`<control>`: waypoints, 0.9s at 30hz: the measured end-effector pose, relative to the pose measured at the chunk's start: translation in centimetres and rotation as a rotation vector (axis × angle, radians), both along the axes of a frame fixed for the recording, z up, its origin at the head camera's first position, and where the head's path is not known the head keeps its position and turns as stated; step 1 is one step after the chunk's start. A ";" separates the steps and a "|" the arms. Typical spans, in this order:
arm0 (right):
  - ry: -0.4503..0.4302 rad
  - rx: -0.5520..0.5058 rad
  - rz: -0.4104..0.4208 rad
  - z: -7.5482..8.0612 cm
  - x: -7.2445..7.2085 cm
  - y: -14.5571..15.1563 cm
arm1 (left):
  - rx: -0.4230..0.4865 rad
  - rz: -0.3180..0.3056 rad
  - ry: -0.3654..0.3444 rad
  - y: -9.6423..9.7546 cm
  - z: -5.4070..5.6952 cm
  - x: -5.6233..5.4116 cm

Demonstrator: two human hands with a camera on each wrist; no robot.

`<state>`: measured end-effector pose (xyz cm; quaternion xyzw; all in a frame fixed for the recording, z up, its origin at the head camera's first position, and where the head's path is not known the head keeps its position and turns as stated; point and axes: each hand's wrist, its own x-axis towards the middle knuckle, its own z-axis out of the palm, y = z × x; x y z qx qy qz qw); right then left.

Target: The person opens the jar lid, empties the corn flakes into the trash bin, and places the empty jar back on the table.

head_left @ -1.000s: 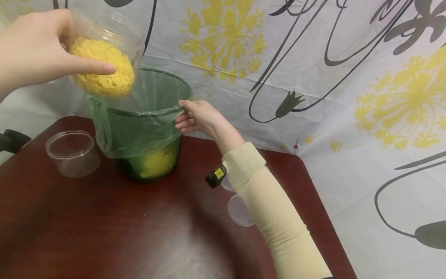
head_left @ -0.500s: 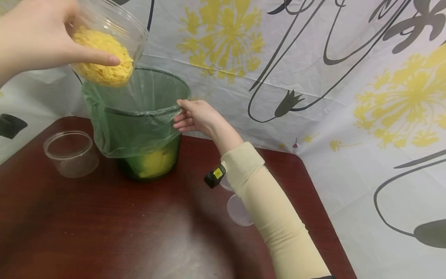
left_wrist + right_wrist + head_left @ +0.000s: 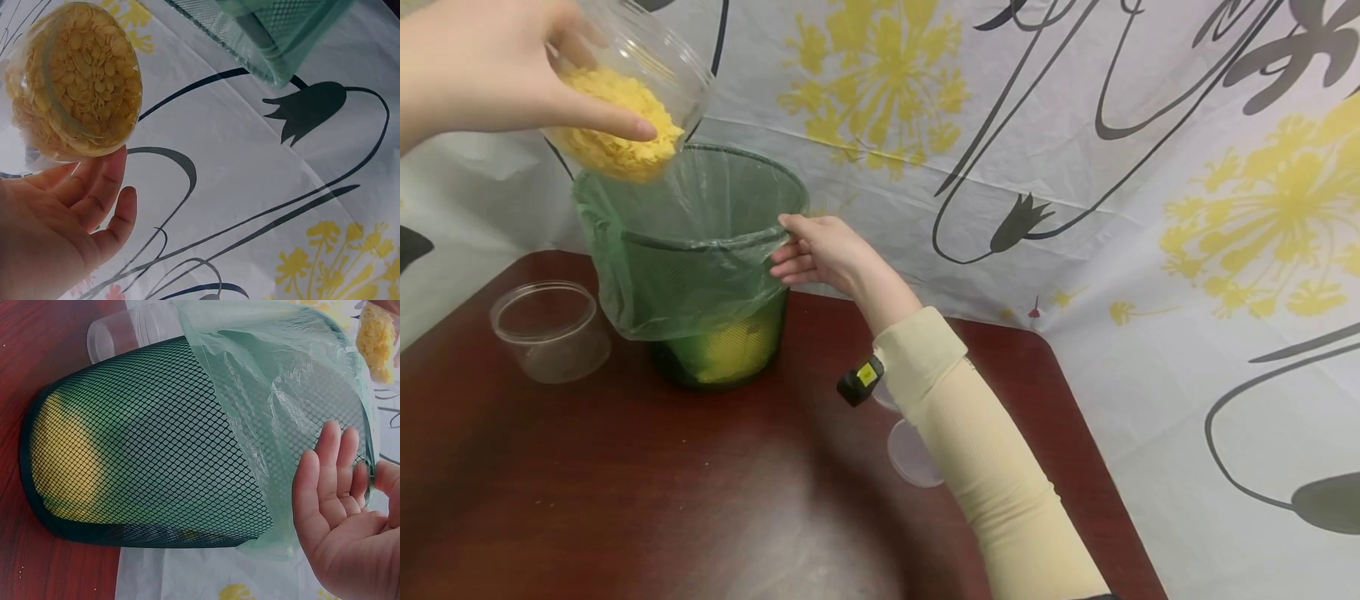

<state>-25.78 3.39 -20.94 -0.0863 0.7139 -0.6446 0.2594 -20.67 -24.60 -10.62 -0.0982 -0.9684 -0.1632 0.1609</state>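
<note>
My left hand [image 3: 490,71] grips a clear plastic jar [image 3: 658,54] and holds it tilted, its mouth towards the upper right, over the near left side of a green mesh wastebasket [image 3: 150,437]. Yellow flakes [image 3: 625,154] lie in the lower part of the jar; the left wrist view shows them through its base. A thin green bag [image 3: 700,287] lines the wastebasket and folds down over its rim. More yellow stuff [image 3: 69,456] shows through the mesh at the bottom. At the right of the rim my right hand [image 3: 827,254] pinches the bag's edge between thumb and index finger, other fingers loose.
An uncovered clear tub [image 3: 553,333] stands on the dark red table [image 3: 625,508] left of the wastebasket. Clear round lids [image 3: 913,454] lie partly hidden by my right sleeve [image 3: 992,450]. A patterned white cloth [image 3: 865,100] hangs close behind the table.
My left hand has lifted the jar a little, and its mouth has swung slightly to the right. The right hand keeps its place at the rim.
</note>
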 end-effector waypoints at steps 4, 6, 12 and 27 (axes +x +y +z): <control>-0.001 -0.002 0.003 -0.1 0.0 0.0 | -0.023 -0.002 -0.012 0.0 0.3 -0.1; -0.001 -0.001 0.002 -0.1 0.0 0.0 | -0.030 -0.004 -0.021 -0.1 0.4 -0.2; -0.003 0.004 -0.004 -0.1 0.1 0.0 | -0.043 -0.032 -0.032 -0.2 0.5 -0.9; -0.001 -0.005 -0.006 -0.3 0.0 0.1 | -0.199 -0.064 -0.012 0.1 0.8 -1.3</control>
